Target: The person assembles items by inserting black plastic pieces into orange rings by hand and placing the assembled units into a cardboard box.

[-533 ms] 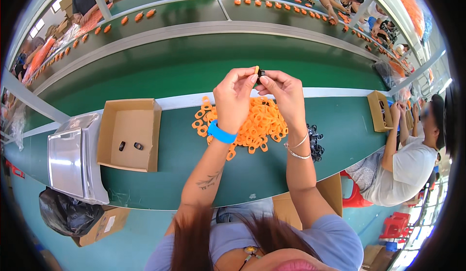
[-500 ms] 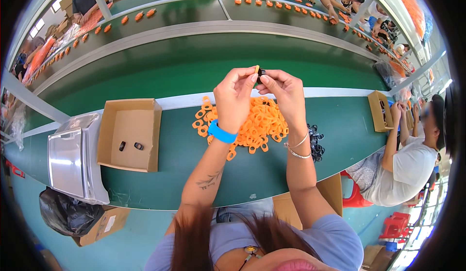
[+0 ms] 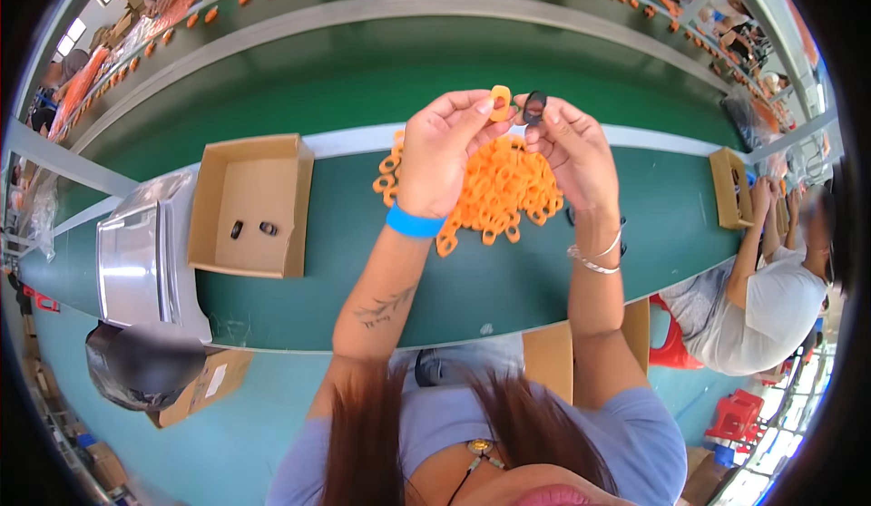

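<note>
Between thumb and fingers of my left hand (image 3: 440, 148) is an orange oval plastic ring (image 3: 500, 104), held upright above the table. My right hand (image 3: 578, 157) pinches a black oval ring (image 3: 535, 107) just to the right of it. A small gap separates the two rings, with fingertips close together. Below my hands lies a heap of orange rings (image 3: 510, 189) on the green tabletop. Most of the black parts (image 3: 571, 218) beside that heap are hidden behind my right wrist.
An open cardboard box (image 3: 249, 157) on the left holds two black rings (image 3: 268, 228). Beside it stands a silver-grey machine (image 3: 136, 266). Past the table runs a green conveyor (image 3: 381, 80). A co-worker (image 3: 771, 306) sits at the right near another small box (image 3: 728, 189).
My hands have moved apart a little and slightly upward in view. The orange and black rings, close together before, now show separately. The whole view has tilted, shifting the table upward.
</note>
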Demonstrator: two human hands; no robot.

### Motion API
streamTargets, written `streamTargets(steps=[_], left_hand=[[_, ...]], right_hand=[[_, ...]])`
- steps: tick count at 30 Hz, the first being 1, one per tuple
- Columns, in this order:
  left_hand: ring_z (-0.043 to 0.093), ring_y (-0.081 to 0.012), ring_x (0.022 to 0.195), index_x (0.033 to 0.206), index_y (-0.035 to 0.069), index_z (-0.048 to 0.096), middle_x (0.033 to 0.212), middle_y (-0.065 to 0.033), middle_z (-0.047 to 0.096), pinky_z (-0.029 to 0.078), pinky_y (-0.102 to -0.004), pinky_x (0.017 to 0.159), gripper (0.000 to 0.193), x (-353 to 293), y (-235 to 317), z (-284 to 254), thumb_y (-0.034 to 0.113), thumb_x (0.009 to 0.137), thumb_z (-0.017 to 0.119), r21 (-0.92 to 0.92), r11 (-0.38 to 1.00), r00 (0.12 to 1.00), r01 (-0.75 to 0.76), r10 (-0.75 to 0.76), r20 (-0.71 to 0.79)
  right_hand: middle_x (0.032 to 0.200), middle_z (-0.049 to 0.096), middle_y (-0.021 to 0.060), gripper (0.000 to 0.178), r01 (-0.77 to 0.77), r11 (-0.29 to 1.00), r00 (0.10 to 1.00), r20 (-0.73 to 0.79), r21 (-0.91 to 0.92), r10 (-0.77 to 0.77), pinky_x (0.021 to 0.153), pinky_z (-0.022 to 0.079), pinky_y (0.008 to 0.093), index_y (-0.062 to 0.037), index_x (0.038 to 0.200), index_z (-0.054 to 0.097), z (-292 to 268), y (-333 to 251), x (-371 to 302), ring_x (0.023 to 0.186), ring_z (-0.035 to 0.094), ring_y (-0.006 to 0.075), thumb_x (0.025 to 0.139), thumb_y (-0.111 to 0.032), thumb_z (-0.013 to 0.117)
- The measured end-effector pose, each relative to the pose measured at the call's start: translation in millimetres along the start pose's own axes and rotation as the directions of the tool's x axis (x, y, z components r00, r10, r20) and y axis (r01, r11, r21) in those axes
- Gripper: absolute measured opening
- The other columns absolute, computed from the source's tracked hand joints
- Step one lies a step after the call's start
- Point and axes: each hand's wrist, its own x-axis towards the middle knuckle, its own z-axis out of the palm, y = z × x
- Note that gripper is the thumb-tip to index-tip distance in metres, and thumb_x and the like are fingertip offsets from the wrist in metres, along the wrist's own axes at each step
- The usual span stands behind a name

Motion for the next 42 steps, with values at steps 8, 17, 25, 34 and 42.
streamTargets(steps=[8,17,25,34,42], left_hand=[[0.067,-0.0196,0.107,0.117,-0.005,0.063,0.117,-0.0122,0.068,0.056,-0.0316,0.091,0.029,-115,-12,-43,-0.003,0.089,0.071,0.747,0.663,0.994,-0.048,-0.041,0.1],[0.067,-0.0271,0.103,0.12,0.001,0.063,0.111,-0.0101,0.072,0.055,-0.0358,0.089,0.039,-177,-45,-63,0.0,0.083,0.076,0.963,0.211,0.984,-0.166,-0.024,0.175],[0.064,-0.0284,0.095,0.119,0.003,0.064,0.103,-0.0088,0.07,0.053,-0.0386,0.084,0.042,-187,-49,-69,0.004,0.08,0.079,0.969,0.107,0.975,-0.222,0.052,0.217],[0.063,-0.0292,0.091,0.117,0.003,0.062,0.098,-0.0099,0.068,0.054,-0.0397,0.078,0.045,-206,-55,-58,0.011,0.078,0.082,0.983,0.14,0.991,-0.122,0.064,0.114],[0.063,-0.0305,0.095,0.121,0.004,0.061,0.103,-0.0124,0.066,0.053,-0.0386,0.084,0.04,-181,-22,-74,-0.001,0.083,0.071,0.959,0.263,0.995,-0.103,0.024,0.1]], right_hand=[[0.091,0.067,0.0052,0.032,-0.023,0.581,0.995,0.036,-0.814,0.089,0.068,0.05,0.0248,-0.0028,0.115,0.071,-2,36,-139,0.072,0.059,0.011,0.084,-0.003,0.077],[0.099,0.063,0.0078,0.038,-0.125,0.49,0.991,-0.136,-0.863,0.014,0.072,0.054,0.0307,-0.0054,0.114,0.071,4,81,-180,0.081,0.062,0.0212,0.078,-0.002,0.08],[0.1,0.064,0.0071,0.036,0.061,0.479,0.997,0.03,-0.876,-0.072,0.073,0.054,0.0299,-0.0064,0.115,0.071,19,97,-158,0.084,0.064,0.0194,0.081,0.0,0.076],[0.107,0.065,0.0082,0.031,0.216,0.455,0.976,0.178,-0.864,-0.126,0.073,0.054,0.032,-0.0062,0.114,0.07,30,111,-149,0.085,0.065,0.0215,0.083,-0.003,0.075],[0.104,0.065,0.0092,0.027,-0.024,0.492,0.998,0.009,-0.87,0.065,0.077,0.055,0.0339,-0.0053,0.11,0.07,40,93,-159,0.084,0.065,0.025,0.084,-0.007,0.076]])
